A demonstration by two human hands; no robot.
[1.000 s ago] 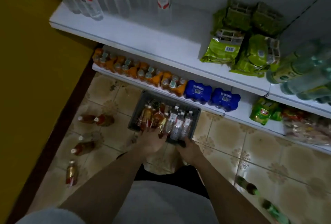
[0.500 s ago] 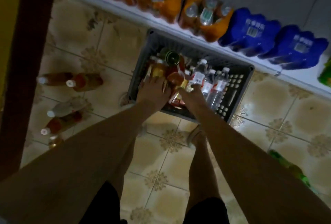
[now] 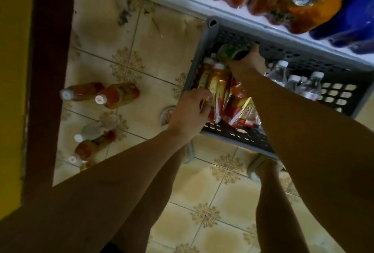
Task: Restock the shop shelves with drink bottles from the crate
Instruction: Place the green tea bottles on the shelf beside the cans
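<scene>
Where crate (image 3: 212,28) sits, patterned tiles (image 3: 162,36).

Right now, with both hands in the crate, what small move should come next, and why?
Probably lift the green bottle straight up: the right hand already grips it at the crate's far corner, while the left hand only holds the amber bottle.

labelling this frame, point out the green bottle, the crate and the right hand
green bottle (image 3: 230,51), head view, on its dark round end
crate (image 3: 212,28), head view, on its far left corner rim
right hand (image 3: 248,63), head view, on its back
</scene>
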